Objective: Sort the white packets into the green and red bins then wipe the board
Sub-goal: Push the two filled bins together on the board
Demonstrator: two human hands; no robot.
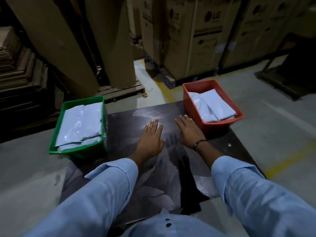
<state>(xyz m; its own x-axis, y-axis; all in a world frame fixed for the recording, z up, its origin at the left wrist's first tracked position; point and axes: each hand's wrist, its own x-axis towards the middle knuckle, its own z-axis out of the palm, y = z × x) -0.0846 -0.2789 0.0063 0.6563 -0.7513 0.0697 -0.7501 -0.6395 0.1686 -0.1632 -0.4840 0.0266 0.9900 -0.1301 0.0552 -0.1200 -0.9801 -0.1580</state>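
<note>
This is a warehouse or storeroom. Tall cardboard cartons [203, 36] printed with an LG logo stand on wooden pallets [119, 90] beyond the far edge of the work surface, flattened cardboard [18, 72] is stacked at the left, and yellow lines [168, 93] mark the bare concrete floor [273, 127].

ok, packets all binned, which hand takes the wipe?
Probably either: left hand and right hand lie flat, empty, on the board. No cloth visible.
</note>
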